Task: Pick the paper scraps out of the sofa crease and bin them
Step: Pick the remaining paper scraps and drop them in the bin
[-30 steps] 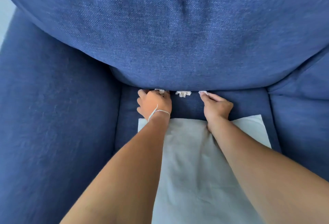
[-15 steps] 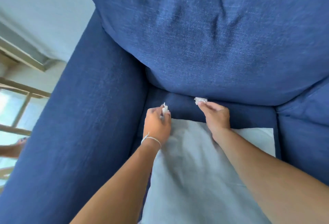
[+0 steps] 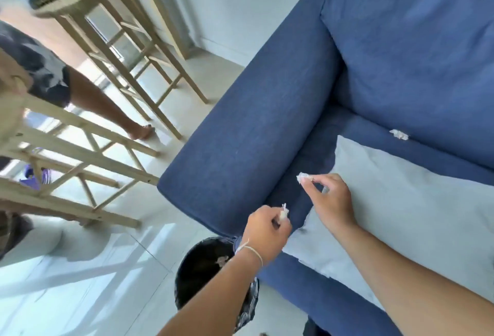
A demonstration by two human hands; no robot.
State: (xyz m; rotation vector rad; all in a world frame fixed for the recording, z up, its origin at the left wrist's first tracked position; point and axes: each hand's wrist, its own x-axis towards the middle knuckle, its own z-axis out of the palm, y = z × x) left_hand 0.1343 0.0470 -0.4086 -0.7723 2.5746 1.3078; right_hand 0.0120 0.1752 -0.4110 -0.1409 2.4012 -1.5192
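The left hand (image 3: pixel 267 231) pinched a small white paper scrap (image 3: pixel 284 212) tight in its fingers, just above the round black bin (image 3: pixel 203 263) on the floor. The right hand (image 3: pixel 330 199) pinched another crumpled white scrap (image 3: pixel 302 177) over the blue cloth sofa (image 3: pixel 240 132). A third white scrap (image 3: pixel 398 134) sat in the sofa crease, beyond the pale grey cushion (image 3: pixel 401 202).

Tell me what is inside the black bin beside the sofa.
In the bin one pale paper scrap shows against the dark lining. The left forearm covers part of the opening, so anything beneath it is hidden.
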